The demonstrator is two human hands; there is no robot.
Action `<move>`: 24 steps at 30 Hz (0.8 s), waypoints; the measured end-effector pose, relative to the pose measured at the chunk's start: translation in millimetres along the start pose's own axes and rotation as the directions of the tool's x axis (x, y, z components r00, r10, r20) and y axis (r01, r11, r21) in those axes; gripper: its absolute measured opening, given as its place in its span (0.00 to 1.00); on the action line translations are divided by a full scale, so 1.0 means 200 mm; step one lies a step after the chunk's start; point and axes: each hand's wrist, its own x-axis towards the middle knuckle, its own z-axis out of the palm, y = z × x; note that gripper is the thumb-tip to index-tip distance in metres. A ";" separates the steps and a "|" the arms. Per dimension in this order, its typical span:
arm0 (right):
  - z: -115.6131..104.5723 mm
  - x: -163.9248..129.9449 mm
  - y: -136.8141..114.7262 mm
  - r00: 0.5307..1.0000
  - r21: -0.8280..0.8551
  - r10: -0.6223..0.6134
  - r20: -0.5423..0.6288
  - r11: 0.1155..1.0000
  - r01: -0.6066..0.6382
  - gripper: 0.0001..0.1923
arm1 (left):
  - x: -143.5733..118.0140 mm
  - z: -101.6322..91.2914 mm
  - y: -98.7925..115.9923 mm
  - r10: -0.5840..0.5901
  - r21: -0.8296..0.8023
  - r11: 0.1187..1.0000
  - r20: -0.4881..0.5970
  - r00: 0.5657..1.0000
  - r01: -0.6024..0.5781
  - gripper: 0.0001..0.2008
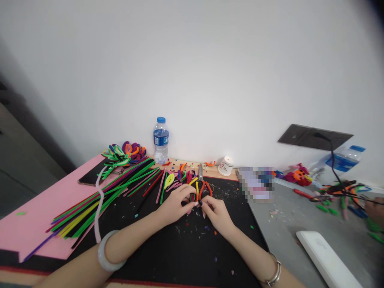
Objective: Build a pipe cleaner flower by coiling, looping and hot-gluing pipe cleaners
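Note:
Over the black mat (180, 256), my left hand (175, 204) pinches a small looped pipe cleaner (192, 197), dark with some green and red. The fingertips of my right hand (218, 216) are closed at the lower right end of this piece, almost touching my left thumb. My fingers partly hide it. Just beyond lie pliers with orange handles (206, 189) and metal jaws pointing to the wall. Bent pipe cleaners in pink, blue and red (183, 176) and a yellow loop (169, 181) lie behind my left hand.
Long straight pipe cleaners (99, 208) fan across a pink board (33, 228) at left, near a phone (93, 172) and finished-looking bundles (124, 154). A water bottle (161, 140) and paper cup (225, 166) stand by the wall. At right are a white device (327, 256) and another person's hand (375, 210).

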 end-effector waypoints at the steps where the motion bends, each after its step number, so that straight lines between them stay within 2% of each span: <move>1: 0.00 0.00 0.00 1.000 0.000 0.000 0.001 1.000 0.000 0.14 | 0.00 0.00 0.00 0.001 0.002 1.000 0.002 1.000 -0.001 0.10; 12: 0.01 0.00 0.01 1.000 0.002 0.000 0.004 1.000 0.000 0.15 | 0.00 0.00 0.00 -0.011 -0.010 1.000 -0.033 0.999 0.010 0.13; 24: 0.00 0.00 0.00 1.000 -0.014 -0.010 0.005 1.000 0.010 0.16 | 0.00 0.00 -0.01 -0.002 -0.013 1.000 -0.027 1.000 0.002 0.11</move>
